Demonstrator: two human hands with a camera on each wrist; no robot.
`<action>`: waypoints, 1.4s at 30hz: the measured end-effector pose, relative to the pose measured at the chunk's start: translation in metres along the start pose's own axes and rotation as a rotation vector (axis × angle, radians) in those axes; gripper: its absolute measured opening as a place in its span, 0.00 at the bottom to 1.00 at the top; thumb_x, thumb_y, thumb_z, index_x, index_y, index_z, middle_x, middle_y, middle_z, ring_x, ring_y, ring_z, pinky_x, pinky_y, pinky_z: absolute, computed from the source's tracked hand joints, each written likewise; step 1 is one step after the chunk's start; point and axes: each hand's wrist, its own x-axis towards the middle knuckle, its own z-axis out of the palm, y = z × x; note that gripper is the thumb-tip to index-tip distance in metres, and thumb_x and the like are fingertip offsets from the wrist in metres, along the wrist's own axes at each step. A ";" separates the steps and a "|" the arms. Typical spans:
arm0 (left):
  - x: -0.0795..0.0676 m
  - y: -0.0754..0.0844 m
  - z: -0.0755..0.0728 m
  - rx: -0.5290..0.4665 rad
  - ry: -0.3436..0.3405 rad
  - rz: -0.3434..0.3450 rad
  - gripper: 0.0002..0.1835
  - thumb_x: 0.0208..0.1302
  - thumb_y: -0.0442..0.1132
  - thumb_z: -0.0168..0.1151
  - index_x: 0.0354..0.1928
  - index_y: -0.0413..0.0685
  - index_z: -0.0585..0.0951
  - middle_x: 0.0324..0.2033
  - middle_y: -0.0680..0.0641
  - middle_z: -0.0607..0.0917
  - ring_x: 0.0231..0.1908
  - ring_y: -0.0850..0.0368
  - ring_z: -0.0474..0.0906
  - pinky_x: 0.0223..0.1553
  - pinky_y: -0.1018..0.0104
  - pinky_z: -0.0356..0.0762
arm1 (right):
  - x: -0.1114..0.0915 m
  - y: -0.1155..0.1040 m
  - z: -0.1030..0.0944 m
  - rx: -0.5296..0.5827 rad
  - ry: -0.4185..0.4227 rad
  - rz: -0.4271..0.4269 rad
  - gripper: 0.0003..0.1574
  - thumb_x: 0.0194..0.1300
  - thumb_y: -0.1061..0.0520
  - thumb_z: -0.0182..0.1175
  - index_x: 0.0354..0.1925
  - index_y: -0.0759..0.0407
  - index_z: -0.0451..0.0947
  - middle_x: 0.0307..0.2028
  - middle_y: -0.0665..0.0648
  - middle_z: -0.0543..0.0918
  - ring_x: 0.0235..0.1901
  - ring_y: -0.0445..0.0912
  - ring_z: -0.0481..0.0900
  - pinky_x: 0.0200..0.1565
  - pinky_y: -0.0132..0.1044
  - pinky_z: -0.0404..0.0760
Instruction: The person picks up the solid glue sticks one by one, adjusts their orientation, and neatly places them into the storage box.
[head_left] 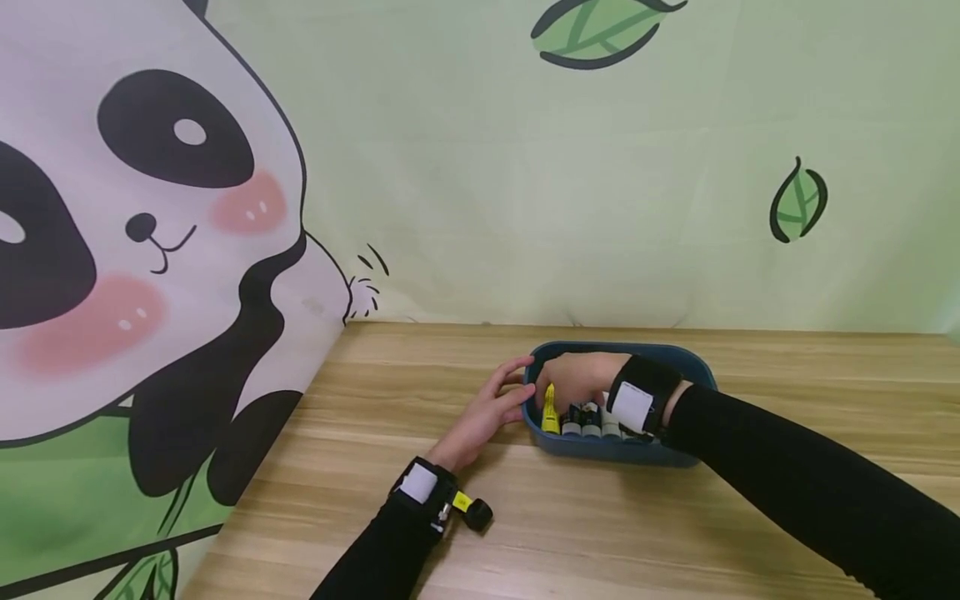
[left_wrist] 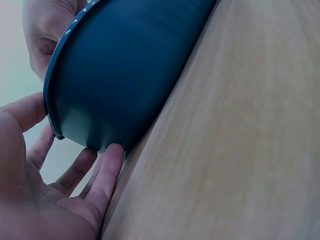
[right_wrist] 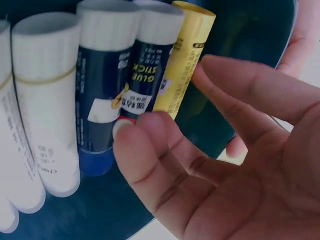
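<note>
A dark blue plastic bin (head_left: 697,367) stands on the wooden table with glue sticks in a row inside. At its left end my left hand (head_left: 480,417) touches the outer wall with spread fingers (left_wrist: 107,172), one digit at the rim. My right hand (head_left: 581,375) reaches down into the bin from above. In the right wrist view its loosely bent fingers (right_wrist: 135,155) are beside a yellow glue stick (right_wrist: 185,55), thumb close to it, and overlap the dark blue glue stick (right_wrist: 150,65) next to it. Another dark blue stick (right_wrist: 102,95) and several white ones (right_wrist: 47,110) follow.
The wooden table (head_left: 375,400) runs back to a pale green backdrop (head_left: 465,167) printed with a panda and leaves. From the left wrist strap, a small black round piece (head_left: 477,515) on a yellow tab sticks out over the table.
</note>
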 end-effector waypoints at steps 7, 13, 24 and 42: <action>0.000 0.001 0.001 -0.001 -0.004 0.008 0.29 0.80 0.48 0.56 0.78 0.61 0.65 0.72 0.40 0.62 0.62 0.46 0.75 0.64 0.54 0.75 | 0.000 0.001 0.000 -0.001 -0.025 -0.002 0.21 0.69 0.64 0.64 0.59 0.52 0.85 0.56 0.61 0.80 0.39 0.52 0.81 0.34 0.44 0.88; 0.000 0.002 0.002 0.004 -0.002 0.010 0.29 0.80 0.49 0.56 0.78 0.62 0.65 0.72 0.40 0.62 0.62 0.45 0.75 0.65 0.54 0.75 | 0.000 0.003 -0.001 0.005 -0.035 -0.002 0.22 0.69 0.63 0.63 0.60 0.52 0.84 0.52 0.60 0.80 0.37 0.51 0.81 0.33 0.43 0.88; -0.001 0.003 0.003 -0.009 -0.007 0.010 0.29 0.81 0.47 0.55 0.79 0.61 0.64 0.72 0.40 0.62 0.62 0.46 0.75 0.64 0.54 0.75 | 0.000 0.004 -0.001 -0.008 -0.045 -0.010 0.20 0.70 0.62 0.64 0.59 0.50 0.85 0.55 0.61 0.80 0.37 0.51 0.82 0.32 0.41 0.88; 0.003 0.001 0.007 -0.010 0.001 0.009 0.28 0.80 0.46 0.56 0.78 0.59 0.65 0.71 0.40 0.64 0.60 0.48 0.75 0.62 0.56 0.77 | -0.015 0.022 -0.004 0.019 -0.022 -0.076 0.20 0.73 0.60 0.60 0.61 0.53 0.83 0.41 0.54 0.81 0.25 0.44 0.77 0.27 0.37 0.84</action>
